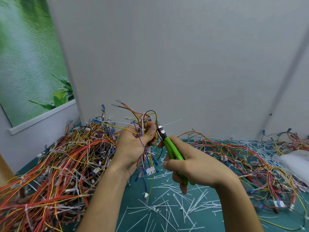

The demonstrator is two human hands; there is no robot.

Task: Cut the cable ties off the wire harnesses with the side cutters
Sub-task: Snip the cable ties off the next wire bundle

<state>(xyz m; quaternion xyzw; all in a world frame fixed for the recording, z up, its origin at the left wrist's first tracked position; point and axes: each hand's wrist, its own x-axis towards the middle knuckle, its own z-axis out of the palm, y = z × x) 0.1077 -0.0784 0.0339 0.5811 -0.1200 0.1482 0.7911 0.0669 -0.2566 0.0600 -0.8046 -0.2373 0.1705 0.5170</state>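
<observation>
My left hand point(133, 144) grips a wire harness point(143, 124) of red, yellow, black and purple wires, held upright above the table, its white connector point(151, 171) hanging below my palm. My right hand point(189, 166) grips the green-handled side cutters point(172, 151). The cutter jaws point(160, 129) sit right beside my left thumb at the bundle. A white cable tie point(172, 122) sticks out to the right from the jaws.
A big heap of tied harnesses point(55, 164) covers the left of the green mat point(138, 220). Loose harnesses point(260, 161) spread over the right side. Several cut white ties point(180, 203) litter the mat in front. Grey walls stand close behind.
</observation>
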